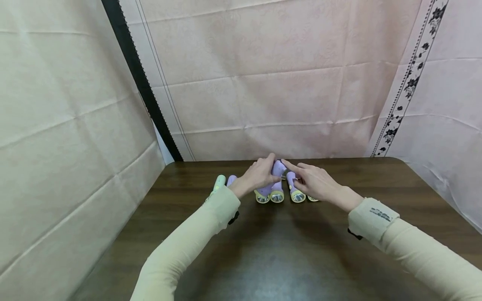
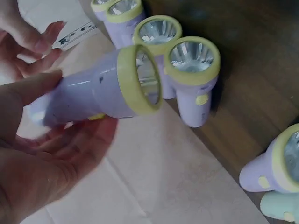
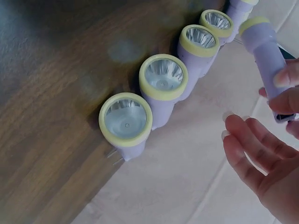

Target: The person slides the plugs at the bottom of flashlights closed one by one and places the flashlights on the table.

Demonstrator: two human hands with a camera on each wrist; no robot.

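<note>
Nearest is bare dark wood worktop (image 1: 263, 251), both cream sleeves reaching across it. Further in, a row of purple flashlights (image 1: 277, 193) with yellow rims lies side by side, lenses facing the person. Left hand (image 1: 255, 177) has its fingers and thumb wrapped round a lifted flashlight (image 2: 100, 88), held just above the row. Right hand (image 1: 314, 182) is next to it with fingers loose and straight, gripping nothing. A mint flashlight (image 1: 219, 182) lies off at the left end. Behind it all hangs a pink cloth backdrop (image 1: 271, 83).
</note>
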